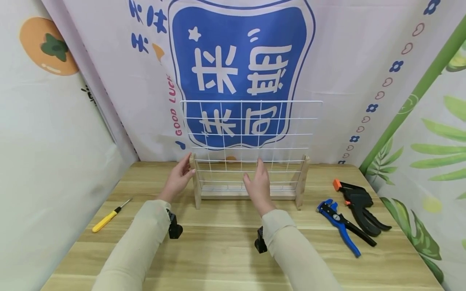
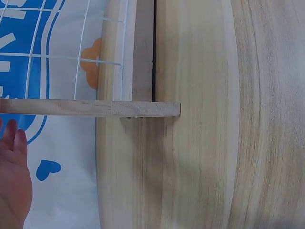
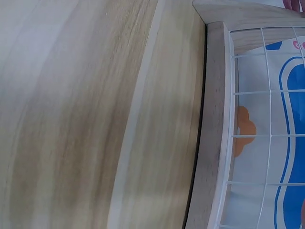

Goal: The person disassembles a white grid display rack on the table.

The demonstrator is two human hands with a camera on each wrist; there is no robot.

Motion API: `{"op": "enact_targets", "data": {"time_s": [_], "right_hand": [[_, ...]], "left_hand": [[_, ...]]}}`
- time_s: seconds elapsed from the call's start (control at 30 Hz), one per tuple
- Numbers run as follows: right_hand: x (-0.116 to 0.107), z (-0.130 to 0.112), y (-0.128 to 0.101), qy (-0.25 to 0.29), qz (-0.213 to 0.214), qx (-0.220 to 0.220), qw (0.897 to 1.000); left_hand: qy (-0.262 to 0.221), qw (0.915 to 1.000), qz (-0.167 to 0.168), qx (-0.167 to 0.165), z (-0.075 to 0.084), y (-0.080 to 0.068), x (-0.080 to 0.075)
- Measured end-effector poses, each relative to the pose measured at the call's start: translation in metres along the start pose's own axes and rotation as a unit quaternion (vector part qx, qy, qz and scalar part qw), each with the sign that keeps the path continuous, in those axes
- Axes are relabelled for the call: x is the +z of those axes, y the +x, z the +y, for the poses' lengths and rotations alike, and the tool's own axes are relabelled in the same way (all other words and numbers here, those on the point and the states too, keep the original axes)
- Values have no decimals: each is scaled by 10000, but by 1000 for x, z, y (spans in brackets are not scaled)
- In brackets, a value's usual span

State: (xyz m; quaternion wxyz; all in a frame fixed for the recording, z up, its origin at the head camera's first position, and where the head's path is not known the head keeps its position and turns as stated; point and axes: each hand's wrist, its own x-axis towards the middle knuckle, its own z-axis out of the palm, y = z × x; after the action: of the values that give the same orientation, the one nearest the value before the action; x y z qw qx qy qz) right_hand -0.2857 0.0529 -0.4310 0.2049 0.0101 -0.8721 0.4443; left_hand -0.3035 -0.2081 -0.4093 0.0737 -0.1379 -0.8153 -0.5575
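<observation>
A white wire grid (image 1: 251,134) stands upright in a wooden frame with two side posts and a low crossbar (image 1: 214,194). My left hand (image 1: 177,180) is at the top of the left post (image 1: 196,182), its fingertips right at the wood and the fingers fairly straight. In the left wrist view that hand (image 2: 14,186) lies beside the post (image 2: 138,109), palm showing. My right hand (image 1: 259,188) is in front of the grid's lower middle, thumb apart from the extended fingers, nothing held. The right wrist view shows the grid's wires (image 3: 270,136) and crossbar (image 3: 209,119).
A yellow-handled screwdriver (image 1: 109,218) lies on the table at left. On the right lie blue-and-black wire strippers (image 1: 340,222) and a black tool with an orange tip (image 1: 358,202). A printed curtain (image 1: 335,52) hangs behind the wooden tabletop (image 1: 214,250).
</observation>
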Motion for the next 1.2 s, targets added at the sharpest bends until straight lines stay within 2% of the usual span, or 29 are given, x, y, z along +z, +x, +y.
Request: {"op": "enact_targets", "data": {"time_s": [0.17, 0.37, 0.5, 0.7, 0.73, 0.93, 0.97, 1.2], "right_hand": [[1, -3, 3, -25, 18, 92, 10000], [3, -5, 10, -358, 404, -140, 9984], [5, -6, 14, -357, 587, -235, 9974], [9, -7, 14, -285, 773, -257, 9963], [9, -6, 14, -329, 806, -267, 9958], [12, -5, 15, -552, 896, -249, 9941], [12, -5, 15, -575, 907, -230, 9940], [15, -9, 16, -770, 935, -34, 9926]], "left_hand": [[-5, 10000, 59, 0, 1, 3, 0], [-287, 9994, 194, -73, -1, 9, 2], [-377, 9989, 247, -85, -1, 11, 3], [-420, 9987, 248, -145, 1, 9, 4], [-442, 9985, 237, -200, 5, 7, 5], [-318, 9985, 325, -309, 2, 7, 7], [-289, 9986, 352, -265, -3, 8, 8], [-297, 9984, 450, -156, -2, 5, 7]]}}
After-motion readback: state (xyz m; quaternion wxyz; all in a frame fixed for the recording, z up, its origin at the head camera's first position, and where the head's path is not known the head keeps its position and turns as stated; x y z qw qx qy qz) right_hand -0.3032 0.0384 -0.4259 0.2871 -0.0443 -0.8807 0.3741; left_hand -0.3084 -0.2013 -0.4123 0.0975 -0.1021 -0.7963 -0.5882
